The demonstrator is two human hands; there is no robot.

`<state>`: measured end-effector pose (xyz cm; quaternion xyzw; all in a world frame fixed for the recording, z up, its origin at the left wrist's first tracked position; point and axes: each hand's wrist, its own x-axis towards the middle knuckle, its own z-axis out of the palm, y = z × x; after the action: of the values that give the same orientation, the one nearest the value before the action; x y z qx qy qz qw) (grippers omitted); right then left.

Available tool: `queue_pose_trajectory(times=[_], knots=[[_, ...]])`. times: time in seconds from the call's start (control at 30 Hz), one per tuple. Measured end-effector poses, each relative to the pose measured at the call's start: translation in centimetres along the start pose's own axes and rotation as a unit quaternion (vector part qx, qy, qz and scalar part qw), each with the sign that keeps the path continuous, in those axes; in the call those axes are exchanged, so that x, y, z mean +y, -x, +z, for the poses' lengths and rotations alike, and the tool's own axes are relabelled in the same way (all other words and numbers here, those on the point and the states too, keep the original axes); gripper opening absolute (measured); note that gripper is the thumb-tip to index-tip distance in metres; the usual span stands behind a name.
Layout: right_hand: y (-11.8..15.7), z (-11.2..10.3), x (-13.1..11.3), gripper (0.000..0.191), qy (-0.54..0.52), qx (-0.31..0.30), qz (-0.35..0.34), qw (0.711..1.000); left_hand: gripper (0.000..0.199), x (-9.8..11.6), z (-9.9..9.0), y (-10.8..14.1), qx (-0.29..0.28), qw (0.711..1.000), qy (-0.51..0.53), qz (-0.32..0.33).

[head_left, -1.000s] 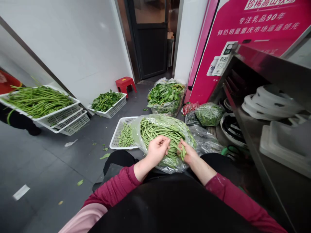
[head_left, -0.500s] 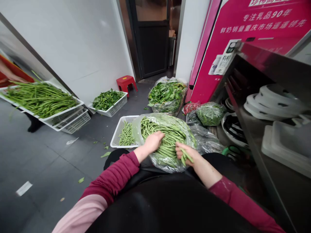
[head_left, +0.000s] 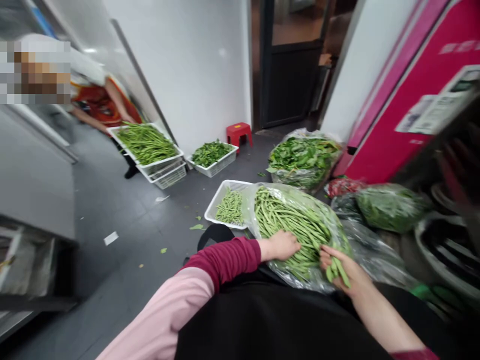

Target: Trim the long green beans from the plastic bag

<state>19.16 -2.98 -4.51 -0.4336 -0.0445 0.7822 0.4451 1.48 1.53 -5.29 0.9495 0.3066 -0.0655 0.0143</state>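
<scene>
An open clear plastic bag (head_left: pixel 339 225) full of long green beans (head_left: pixel 288 215) rests against my lap. My left hand (head_left: pixel 283 245) lies on top of the beans, its fingers curled round some of them. At the bag's right edge, my right hand (head_left: pixel 343 270) is closed on a small bunch of short bean pieces (head_left: pixel 337 272), which stick out below the fingers. Just beyond the bag's left side, a white basket (head_left: pixel 210 212) on the floor holds snapped bean pieces (head_left: pixel 230 206).
Left, a co-worker (head_left: pixel 101 100) bends over a white basket of long green stalks (head_left: pixel 148 142). A basket of leafy greens (head_left: pixel 212 152), a red stool (head_left: pixel 239 134) and a large bag of greens (head_left: pixel 303 155) stand ahead. More bags (head_left: pixel 390 205) lie right, beside a pink cabinet (head_left: pixel 397 130).
The view has swung left, so the scene sits farther right and more of the co-worker shows. My left hand has moved nearer to me over the beans. My right hand still holds the bean pieces.
</scene>
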Motion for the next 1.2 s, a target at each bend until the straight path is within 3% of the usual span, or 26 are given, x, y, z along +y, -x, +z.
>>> queue_pose_trajectory(times=[0.1,0.2,0.43,0.57,0.67,0.83,0.93,1.03,1.07,1.13,1.2], knots=[[-0.1,-0.2,-0.1,0.018,0.042,-0.016,0.010,0.999,0.018,-0.2,0.0,0.0,-0.051,0.999,0.000,-0.005],[0.2,-0.2,0.2,0.022,0.076,-0.019,0.006,0.997,0.015,-0.2,-0.3,0.1,-0.056,0.998,-0.007,0.011],[0.9,-0.4,0.6,0.030,0.179,0.030,-0.040,0.983,0.018,-1.3,-4.0,1.5,0.044,0.996,-0.006,0.074],[2.0,0.7,0.7,0.026,0.212,-0.037,0.004,0.977,0.023,-0.7,-6.6,2.0,0.112,0.980,-0.028,0.162],[2.7,1.2,1.0,0.026,0.213,-0.052,0.017,0.976,0.024,0.1,-7.7,2.4,0.151,0.971,-0.040,0.179],[2.2,0.4,0.8,0.028,0.193,-0.054,0.011,0.980,0.027,0.1,-7.9,2.6,0.192,0.971,-0.018,0.141],[2.1,0.4,0.0,0.026,0.145,-0.050,-0.019,0.988,0.034,-0.6,-7.7,2.7,0.261,0.960,0.087,0.048],[2.5,1.4,-0.7,0.022,0.110,-0.082,-0.054,0.989,0.039,-0.7,-7.5,3.2,0.373,0.885,0.248,-0.130],[2.6,1.9,-0.9,0.021,0.103,-0.089,-0.071,0.988,0.036,-0.6,-7.4,3.3,0.387,0.862,0.291,-0.148],[2.6,2.9,-1.4,0.020,0.096,-0.097,-0.108,0.985,0.030,-0.2,-7.2,3.5,0.356,0.857,0.352,-0.121],[2.3,3.8,-1.6,0.020,0.095,-0.107,-0.161,0.977,0.024,0.5,-7.1,3.6,0.283,0.870,0.390,-0.105]])
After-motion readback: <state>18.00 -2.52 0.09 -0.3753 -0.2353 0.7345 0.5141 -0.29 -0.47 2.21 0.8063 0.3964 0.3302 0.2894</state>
